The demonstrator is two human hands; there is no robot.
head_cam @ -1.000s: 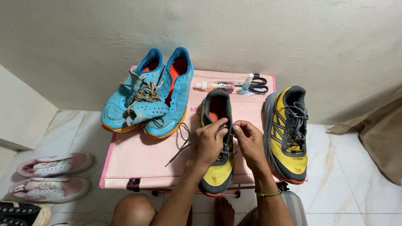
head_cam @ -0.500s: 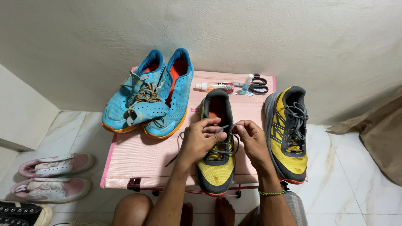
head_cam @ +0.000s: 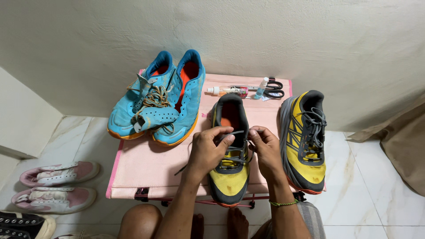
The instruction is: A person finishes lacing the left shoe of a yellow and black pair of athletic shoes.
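Yellow-and-grey running shoe [head_cam: 230, 177] sits toe-out at front edge of pink fabric bench [head_cam: 146, 166], btwn both hands. Left hand [head_cam: 209, 150] & right hand [head_cam: 265, 148] each pinch its grey lace [head_cam: 234, 156] over the tongue, pulling taut. Matching laced shoe [head_cam: 304, 141] just beside, right.

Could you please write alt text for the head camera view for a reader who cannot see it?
Both hands, left hand and right hand, grip the grey laces of a yellow-and-grey running shoe on a small pink table. Its laced mate lies to the right, a blue pair behind on the left, scissors by the wall.
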